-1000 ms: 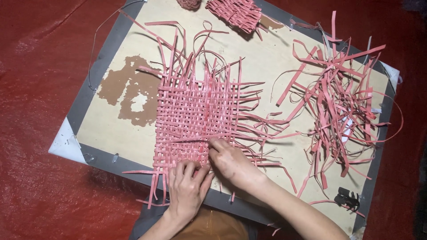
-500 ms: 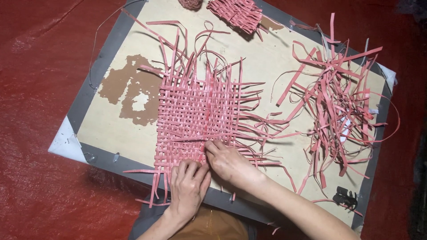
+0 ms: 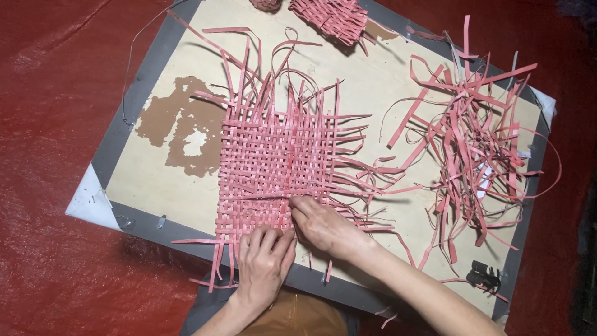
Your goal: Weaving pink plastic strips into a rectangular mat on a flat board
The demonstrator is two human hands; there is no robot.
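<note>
Head view of a weaving in progress. A mat (image 3: 273,165) of pink strips lay near the middle of a board (image 3: 155,186), its centre already plaited into a close square lattice. On every side the strip ends stood out loose and unwoven, longest at the far edge and on the right, so by this showing the middle was done while the borders and any further rows remained.

The left hand (image 3: 264,264) rested flat on the near edge of the mat, fingers close together and pressing the weave down. The right hand (image 3: 323,227) lay just beside it at the mat's near right corner, its fingers (image 3: 298,205) bent and pinching a strip (image 3: 261,196) that ran leftward across the lattice; whether the strip was fully threaded could not be told.

To the right, well apart from the mat, lay a tangled heap of spare strips (image 3: 472,149). Two smaller woven pieces (image 3: 329,15) sat at the far edge of the board. A small black clip (image 3: 482,274) lay near the right near corner. The board rested on a red sheet (image 3: 56,93). The loose ends trailing from the mat's right side crossed toward the heap and crowded the right hand's working space.
</note>
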